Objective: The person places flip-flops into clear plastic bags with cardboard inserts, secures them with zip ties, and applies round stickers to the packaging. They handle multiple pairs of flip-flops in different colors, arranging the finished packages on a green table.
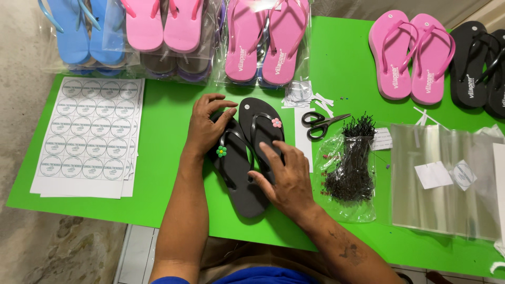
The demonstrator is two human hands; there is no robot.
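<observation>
Two black flip-flops lie side by side on the green table (pixel 168 173). The left flip-flop (pixel 239 184) carries a small green flower on its strap; the right flip-flop (pixel 260 123) carries a pink flower. My left hand (pixel 208 123) rests on the toe end of the left flip-flop, fingers curled over its edge. My right hand (pixel 284 179) lies flat across the heel parts of both, fingers pointing up-left. Neither hand lifts anything.
Sticker sheets (pixel 92 134) lie at left. Bagged blue and pink flip-flops (pixel 263 42) line the back. Black scissors (pixel 321 123), a bag of black tag pins (pixel 350 168), clear plastic bags (pixel 442 179), a loose pink pair (pixel 413 55) and a black pair (pixel 481 63) sit at right.
</observation>
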